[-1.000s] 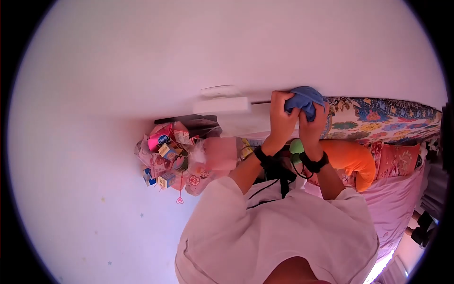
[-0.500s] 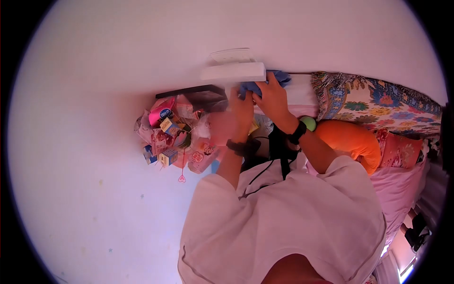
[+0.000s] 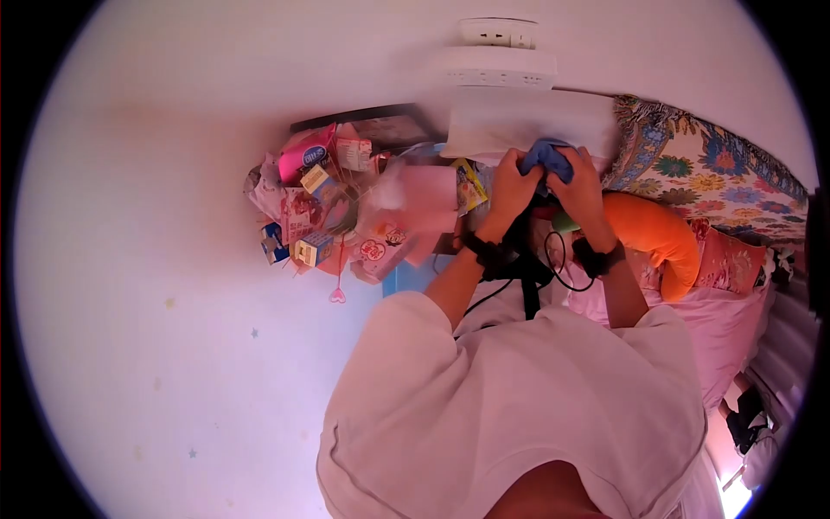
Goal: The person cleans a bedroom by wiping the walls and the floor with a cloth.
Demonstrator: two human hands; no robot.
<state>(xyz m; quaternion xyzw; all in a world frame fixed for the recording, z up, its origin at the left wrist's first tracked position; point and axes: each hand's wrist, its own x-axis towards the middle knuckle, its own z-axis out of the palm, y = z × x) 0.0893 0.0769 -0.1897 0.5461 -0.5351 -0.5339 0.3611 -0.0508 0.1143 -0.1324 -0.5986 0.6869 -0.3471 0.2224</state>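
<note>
A crumpled blue cloth (image 3: 546, 157) is bunched between my two hands in front of my chest. My left hand (image 3: 516, 192) grips its left side, fingers curled into the fabric. On the cloth's right side, my right hand (image 3: 581, 192) holds it with bent fingers. Just beyond the cloth lies a white flat surface (image 3: 536, 121) against the wall. A yellow packet (image 3: 470, 187) is near my left hand. Black bands circle both wrists, and a black cable loops below my right hand.
Left of my hands stands a pink-wrapped bouquet of snack boxes (image 3: 320, 208). A white power strip (image 3: 501, 69) and a wall socket (image 3: 497, 35) are on the wall ahead. To the right are an orange cushion (image 3: 653, 229), a floral throw (image 3: 709, 173) and pink bedding (image 3: 718, 337).
Both hands have drawn the blue cloth back toward my body, away from the white power strip, and brought it between them. The camera view has shifted, showing more of the strip and socket.
</note>
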